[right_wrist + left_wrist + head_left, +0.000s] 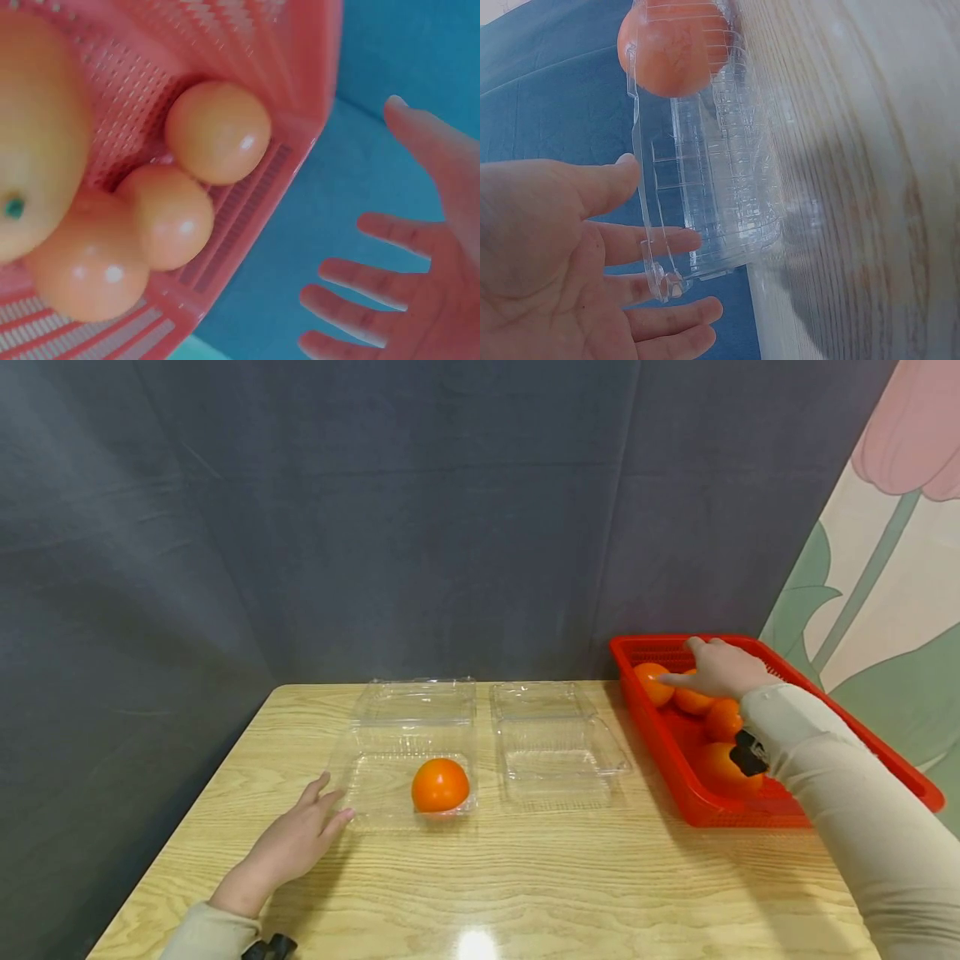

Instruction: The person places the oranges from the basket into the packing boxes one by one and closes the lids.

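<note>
A dark blue-grey curtain [412, 510] hangs behind the pale wood-grain table [525, 885]. On the table, an orange fruit [440, 787], round, smooth and glossy, sits in the right-hand part of the left clear container [378, 789], whose lid [416, 702] lies laid back toward the curtain. The left hand [296, 839] is at this container's left edge, fingers spread and relaxed, gripping nothing; I cannot tell whether the thumb touches the rim. Just beside stands the right clear container [558, 764], also with its lid back, no fruit in it.

Off to the right, a red basket [660, 739] holds three smaller orange fruits [654, 683] at the far end and a larger fruit [37, 142] nearer, with a green stem spot. The right hand [716, 667] hangs over the far end, fingers apart, holding nothing; its sleeved forearm [847, 810] crosses the basket and hides part of it. Beyond rises a wall [885, 568] painted with a pink flower.
</note>
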Available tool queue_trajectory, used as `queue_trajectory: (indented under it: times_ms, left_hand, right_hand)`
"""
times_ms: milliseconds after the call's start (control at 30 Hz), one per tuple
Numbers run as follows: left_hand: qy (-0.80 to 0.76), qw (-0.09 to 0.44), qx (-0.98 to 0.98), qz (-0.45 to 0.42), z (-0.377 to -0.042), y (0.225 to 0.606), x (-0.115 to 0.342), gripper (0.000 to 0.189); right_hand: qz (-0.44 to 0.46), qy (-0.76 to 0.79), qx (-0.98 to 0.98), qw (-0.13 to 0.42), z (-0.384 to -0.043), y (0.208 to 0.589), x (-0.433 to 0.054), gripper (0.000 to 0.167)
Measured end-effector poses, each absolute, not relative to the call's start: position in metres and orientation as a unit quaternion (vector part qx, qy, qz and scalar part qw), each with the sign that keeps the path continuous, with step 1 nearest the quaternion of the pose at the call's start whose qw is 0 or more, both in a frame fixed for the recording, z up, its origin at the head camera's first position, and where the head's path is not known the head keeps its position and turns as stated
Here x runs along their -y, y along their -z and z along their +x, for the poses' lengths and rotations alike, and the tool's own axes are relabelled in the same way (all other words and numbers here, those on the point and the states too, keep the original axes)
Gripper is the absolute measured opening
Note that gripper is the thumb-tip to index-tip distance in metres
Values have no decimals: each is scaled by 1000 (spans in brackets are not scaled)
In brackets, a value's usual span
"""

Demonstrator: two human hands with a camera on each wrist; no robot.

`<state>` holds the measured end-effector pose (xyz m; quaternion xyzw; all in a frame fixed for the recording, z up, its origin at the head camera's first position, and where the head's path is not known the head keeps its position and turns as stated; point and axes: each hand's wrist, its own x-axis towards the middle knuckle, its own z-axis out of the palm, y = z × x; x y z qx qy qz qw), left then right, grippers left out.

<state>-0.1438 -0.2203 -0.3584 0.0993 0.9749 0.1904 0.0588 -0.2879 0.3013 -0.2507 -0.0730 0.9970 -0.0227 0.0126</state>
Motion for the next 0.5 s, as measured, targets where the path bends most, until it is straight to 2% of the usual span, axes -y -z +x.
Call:
queue_trajectory:
  times_ms: [133,333,500]
  left_hand:
    - [-190,57,-975,99,-144,359,220,54]
    - [-190,50,-976,99,-145,360,219,53]
    - [-190,48,-976,100,-145,359,219,52]
  right_hand:
    - [-79,14,-997,15,-291,254,-318,87]
    - [-70,28,-996,50,-294,260,-342,98]
    - [-57,45,-995,66,-295,265,-360,99]
